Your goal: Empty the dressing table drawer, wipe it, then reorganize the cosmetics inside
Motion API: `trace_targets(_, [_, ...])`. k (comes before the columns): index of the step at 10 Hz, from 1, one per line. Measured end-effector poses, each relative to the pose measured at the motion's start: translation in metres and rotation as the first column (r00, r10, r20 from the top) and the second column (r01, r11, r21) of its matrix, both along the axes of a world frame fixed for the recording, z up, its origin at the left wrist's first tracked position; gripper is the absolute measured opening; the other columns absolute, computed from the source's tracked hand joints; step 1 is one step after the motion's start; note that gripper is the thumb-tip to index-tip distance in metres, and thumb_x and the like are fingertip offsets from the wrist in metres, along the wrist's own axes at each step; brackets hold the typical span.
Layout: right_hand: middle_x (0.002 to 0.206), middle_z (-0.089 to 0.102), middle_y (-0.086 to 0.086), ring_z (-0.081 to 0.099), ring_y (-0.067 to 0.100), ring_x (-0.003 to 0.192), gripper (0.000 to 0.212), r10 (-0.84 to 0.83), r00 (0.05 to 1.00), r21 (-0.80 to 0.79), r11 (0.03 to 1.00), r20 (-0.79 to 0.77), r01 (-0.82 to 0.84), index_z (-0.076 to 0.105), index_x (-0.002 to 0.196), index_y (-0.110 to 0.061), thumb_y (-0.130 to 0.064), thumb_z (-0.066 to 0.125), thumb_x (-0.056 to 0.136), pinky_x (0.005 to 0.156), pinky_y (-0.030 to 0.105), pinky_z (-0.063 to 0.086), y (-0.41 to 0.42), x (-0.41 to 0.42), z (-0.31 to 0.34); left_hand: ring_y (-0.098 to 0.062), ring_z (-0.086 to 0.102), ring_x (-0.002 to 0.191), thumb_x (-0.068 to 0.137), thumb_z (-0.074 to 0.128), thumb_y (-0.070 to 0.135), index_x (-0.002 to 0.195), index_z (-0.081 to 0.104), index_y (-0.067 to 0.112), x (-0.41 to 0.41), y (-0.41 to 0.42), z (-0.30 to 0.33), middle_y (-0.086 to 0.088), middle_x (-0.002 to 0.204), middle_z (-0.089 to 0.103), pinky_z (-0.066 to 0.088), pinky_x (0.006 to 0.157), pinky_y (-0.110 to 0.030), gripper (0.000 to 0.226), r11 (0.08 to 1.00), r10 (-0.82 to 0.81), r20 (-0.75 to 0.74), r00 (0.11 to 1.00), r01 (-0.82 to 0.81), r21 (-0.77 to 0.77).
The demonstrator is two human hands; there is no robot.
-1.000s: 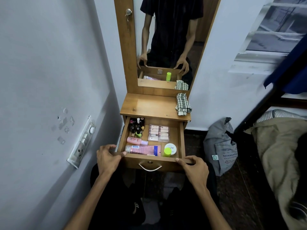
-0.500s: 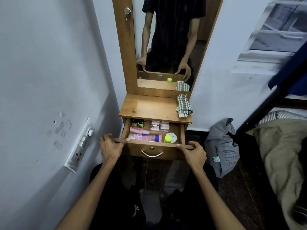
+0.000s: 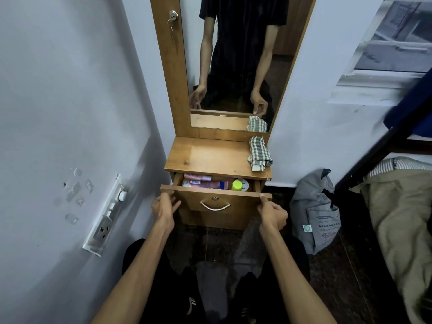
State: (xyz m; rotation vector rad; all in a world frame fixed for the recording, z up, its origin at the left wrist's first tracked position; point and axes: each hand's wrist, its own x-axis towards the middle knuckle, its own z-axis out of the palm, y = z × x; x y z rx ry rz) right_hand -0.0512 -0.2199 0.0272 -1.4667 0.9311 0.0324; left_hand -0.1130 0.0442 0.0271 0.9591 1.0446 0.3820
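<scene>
**Head view: drawer nearly shut, cosmetics lined up inside**

At the left wall a socket panel (image 3: 106,213) sits low. The left hand (image 3: 163,205) pinches the left end of the drawer (image 3: 216,202) front, fingers curled on its top edge; the right hand (image 3: 272,213) holds the right end likewise. The drawer stands only slightly open, showing pink tubes (image 3: 205,183) and a lime-capped jar (image 3: 237,185) laid neatly. Judging by that order, emptying, wiping and refilling look done; closing remains. On the wooden tabletop (image 3: 210,157), far right, lies a checked cloth (image 3: 258,153). A grey bag (image 3: 315,213) rests on the dark floor, bedding further right.
</scene>
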Motion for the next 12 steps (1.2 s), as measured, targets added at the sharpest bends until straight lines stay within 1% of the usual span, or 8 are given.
trace_targets(1, [0.077, 0.074, 0.003, 0.075, 0.018, 0.074, 0.018, -0.031, 0.999, 0.108, 0.994, 0.017, 0.029, 0.075, 0.079, -0.013, -0.028, 0.083, 0.085, 0.083, 0.035, 0.063, 0.014, 0.009, 0.001, -0.025, 0.056, 0.124, 0.092, 0.058, 0.019, 0.131, 0.058, 0.006, 0.007, -0.002, 0.003, -0.011, 0.132, 0.059, 0.058, 0.088, -0.039, 0.041, 0.996, -0.06, 0.06, 0.996, 0.064, -0.063])
trace_targets(2, [0.075, 0.071, 0.002, 0.074, 0.017, 0.076, 0.024, -0.043, 0.998, 0.185, 0.982, 0.052, 0.032, 0.067, 0.069, -0.017, -0.025, 0.075, 0.091, 0.082, 0.033, 0.062, 0.025, 0.016, 0.006, -0.022, 0.046, 0.134, 0.096, 0.054, 0.027, 0.141, 0.049, 0.012, 0.017, -0.003, 0.009, -0.006, 0.141, 0.051, 0.052, 0.098, -0.041, 0.048, 0.986, -0.147, 0.118, 0.982, 0.155, -0.058])
trace_targets(4, [0.085, 0.072, 0.007, 0.073, 0.021, 0.085, 0.017, -0.05, 0.993, 0.227, 0.974, 0.104, 0.025, 0.068, 0.075, -0.013, -0.02, 0.067, 0.09, 0.077, 0.032, 0.061, 0.036, 0.038, 0.012, -0.02, 0.038, 0.142, 0.097, 0.05, 0.038, 0.15, 0.04, 0.018, 0.038, 0.0, 0.018, -0.005, 0.153, 0.042, 0.042, 0.108, -0.042, 0.057, 0.966, -0.257, 0.107, 0.96, 0.257, 0.011])
trace_targets(7, [0.08, 0.064, 0.007, 0.067, 0.027, 0.096, 0.02, -0.026, 0.986, 0.271, 0.962, 0.167, -0.02, 0.065, 0.068, -0.008, -0.003, 0.059, 0.087, 0.088, 0.04, 0.06, 0.043, 0.056, 0.017, -0.019, 0.041, 0.139, 0.097, 0.047, 0.044, 0.15, 0.04, 0.02, 0.063, 0.009, 0.016, -0.004, 0.15, 0.046, 0.036, 0.114, -0.048, 0.059, 0.955, -0.296, 0.124, 0.947, 0.294, 0.035])
trace_targets(9, [0.081, 0.063, 0.011, 0.066, 0.027, 0.093, 0.024, -0.055, 0.978, 0.269, 0.963, 0.203, -0.001, 0.062, 0.061, -0.007, -0.001, 0.059, 0.083, 0.081, 0.039, 0.06, 0.047, 0.061, 0.009, -0.02, 0.05, 0.131, 0.093, 0.05, 0.047, 0.141, 0.051, 0.023, 0.069, 0.004, 0.018, -0.001, 0.139, 0.058, 0.036, 0.115, -0.049, 0.054, 0.944, -0.33, 0.152, 0.932, 0.324, 0.062])
trace_targets(10, [0.084, 0.065, 0.011, 0.068, 0.027, 0.096, 0.021, 0.012, 0.977, 0.198, 0.979, 0.213, -0.055, 0.064, 0.064, -0.007, -0.003, 0.062, 0.084, 0.082, 0.038, 0.06, 0.045, 0.059, 0.0, -0.021, 0.051, 0.131, 0.087, 0.054, 0.055, 0.141, 0.052, 0.026, 0.069, 0.004, 0.011, -0.002, 0.14, 0.057, 0.035, 0.115, -0.05, 0.062, 0.927, -0.375, 0.123, 0.919, 0.368, 0.074])
trace_targets(11, [0.083, 0.069, 0.006, 0.069, 0.02, 0.089, 0.015, 0.145, 0.97, 0.121, 0.978, 0.193, -0.17, 0.069, 0.071, -0.008, -0.015, 0.066, 0.084, 0.091, 0.046, 0.059, 0.043, 0.057, -0.006, -0.025, 0.049, 0.133, 0.071, 0.057, 0.072, 0.141, 0.053, 0.035, 0.067, 0.008, 0.003, 0.001, 0.145, 0.054, 0.032, 0.113, -0.06, 0.079, 0.896, -0.441, 0.002, 0.898, 0.44, 0.055])
trace_targets(12, [0.07, 0.068, -0.002, 0.065, 0.015, 0.077, 0.018, 0.287, 0.945, 0.018, 0.956, 0.157, -0.293, 0.073, 0.072, -0.013, -0.026, 0.069, 0.082, 0.094, 0.052, 0.057, 0.044, 0.052, -0.001, -0.026, 0.058, 0.122, 0.075, 0.059, 0.059, 0.134, 0.06, 0.023, 0.072, 0.0, 0.0, -0.004, 0.137, 0.061, 0.046, 0.104, -0.051, 0.069, 0.919, -0.374, -0.063, 0.925, 0.379, 0.106])
